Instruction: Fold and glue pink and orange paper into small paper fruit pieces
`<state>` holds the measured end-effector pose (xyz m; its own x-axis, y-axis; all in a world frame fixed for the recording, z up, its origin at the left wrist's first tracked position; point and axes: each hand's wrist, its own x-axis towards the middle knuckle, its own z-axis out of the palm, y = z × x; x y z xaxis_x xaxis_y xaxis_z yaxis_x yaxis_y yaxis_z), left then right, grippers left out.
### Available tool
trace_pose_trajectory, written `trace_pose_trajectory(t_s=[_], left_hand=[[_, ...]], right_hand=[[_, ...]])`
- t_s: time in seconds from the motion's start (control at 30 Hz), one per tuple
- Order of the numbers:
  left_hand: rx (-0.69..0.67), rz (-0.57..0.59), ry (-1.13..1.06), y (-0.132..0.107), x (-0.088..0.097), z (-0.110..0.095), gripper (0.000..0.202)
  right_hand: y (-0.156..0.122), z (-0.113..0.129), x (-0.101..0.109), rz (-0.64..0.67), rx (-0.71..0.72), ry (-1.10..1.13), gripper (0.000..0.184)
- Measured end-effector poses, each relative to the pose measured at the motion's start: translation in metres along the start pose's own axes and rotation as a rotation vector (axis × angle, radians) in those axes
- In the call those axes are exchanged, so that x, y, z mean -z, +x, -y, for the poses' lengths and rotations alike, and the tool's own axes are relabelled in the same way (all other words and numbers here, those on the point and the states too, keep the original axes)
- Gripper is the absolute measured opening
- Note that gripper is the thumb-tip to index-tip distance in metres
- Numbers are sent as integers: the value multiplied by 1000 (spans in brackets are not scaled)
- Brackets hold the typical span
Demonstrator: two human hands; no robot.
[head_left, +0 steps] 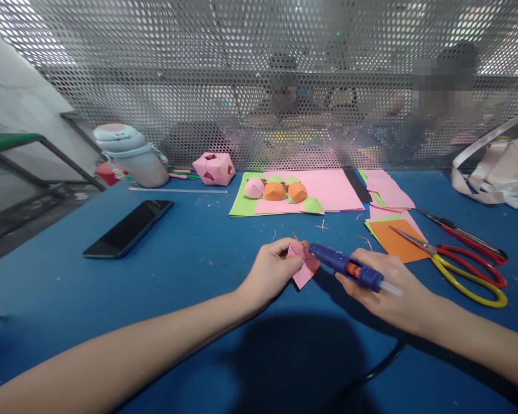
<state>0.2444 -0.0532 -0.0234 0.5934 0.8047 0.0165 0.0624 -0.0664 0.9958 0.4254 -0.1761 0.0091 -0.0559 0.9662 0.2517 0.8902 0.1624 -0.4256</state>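
Note:
Between the thumb and fingers of my left hand (pixel 273 270) is a small folded paper piece (pixel 301 275), pink with some orange at its edge. My right hand (pixel 391 290) is closed around a dark blue hot glue gun (pixel 341 264), a clear glue stick poking out of its back end. The gun's nozzle meets or nearly meets the top of the paper piece; I cannot tell whether they touch. Beyond my hands, several folded paper pieces (pixel 274 191) in pink, orange and green lie on stacked pink and green sheets (pixel 323 185).
Right of my hands are scissors (pixel 453 259), a red cutter knife (pixel 470 234) and orange paper (pixel 399 238). A black phone (pixel 129 229), a bottle (pixel 132 155) and a pink paper ball (pixel 214 168) stand left. A cable (pixel 382 366) runs nearby. Behind rises a perforated metal panel (pixel 224 69).

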Motion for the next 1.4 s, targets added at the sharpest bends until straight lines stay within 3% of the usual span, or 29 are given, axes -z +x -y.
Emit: trace_pose_trajectory(t_s=[0.7,0.9,1.03,1.17,1.27,1.4], left_hand=[[32,-50,-85,-1,-1,-5,6],[41,-67,-169,1,-1,-2,10],[65,-97,-216,1,0,-1,14],[88,-96,-223,-1,-1,-4,12],[97,-78,-198,-4,-2,-7,10],[101,-39,-206,-6,-3,-8,8]], right_hand=[[4,1,4,-32,-60,21,22],[10,7,12,-78,-162,270,18],[15,-1,13,-122,-179,302,25],[21,-25,-2,-156,-204,120,31],[26,-38,-7,-87,-234,-126,38],[19,-37,17,92,-154,-429,52]])
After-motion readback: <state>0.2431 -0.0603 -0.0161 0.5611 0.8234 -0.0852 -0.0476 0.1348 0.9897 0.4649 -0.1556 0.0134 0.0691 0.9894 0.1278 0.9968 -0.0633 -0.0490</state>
